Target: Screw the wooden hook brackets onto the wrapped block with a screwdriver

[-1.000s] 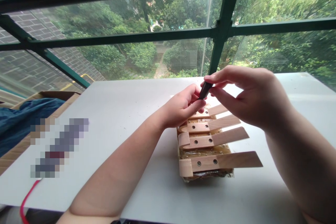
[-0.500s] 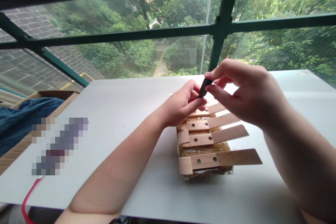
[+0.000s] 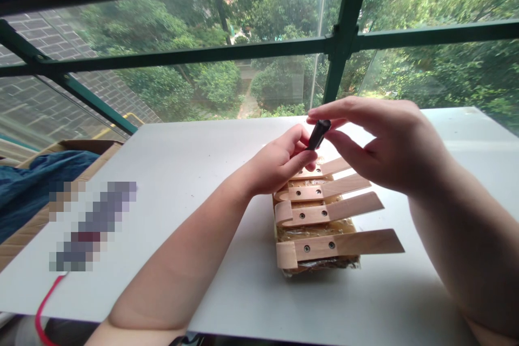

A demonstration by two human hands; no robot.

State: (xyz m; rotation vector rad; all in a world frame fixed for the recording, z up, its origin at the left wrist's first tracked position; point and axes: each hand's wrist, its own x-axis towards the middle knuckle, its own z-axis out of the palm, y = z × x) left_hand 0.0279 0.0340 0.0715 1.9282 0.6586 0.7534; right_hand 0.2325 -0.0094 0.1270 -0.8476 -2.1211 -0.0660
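Observation:
A short black screwdriver [image 3: 319, 134] stands tilted above the far end of a row of light wooden pieces [image 3: 316, 193]; its tip is hidden. My left hand [image 3: 284, 159] is closed round the screwdriver's lower part, thumb in front. At the handle's upper end is my right hand [image 3: 381, 143], its thumb against the near side and its fingers reaching behind. Each visible wooden piece, such as the nearest one [image 3: 316, 248], has a curled left end, cross-head screws and a flat blade out to the right. Beneath them lies a brownish block in clear film [image 3: 340, 226].
The white table [image 3: 182, 167] runs up to a green-framed window [image 3: 340, 38]. A blurred-out object [image 3: 95, 221] with a red cord [image 3: 40, 311] lies on the left. A cardboard box [image 3: 93, 146] holding blue cloth [image 3: 48, 181] stands beyond the left edge.
My right fingers have straightened and shifted left round the screwdriver's top, exposing more of its handle end. My left hand and the wooden pieces are almost unmoved.

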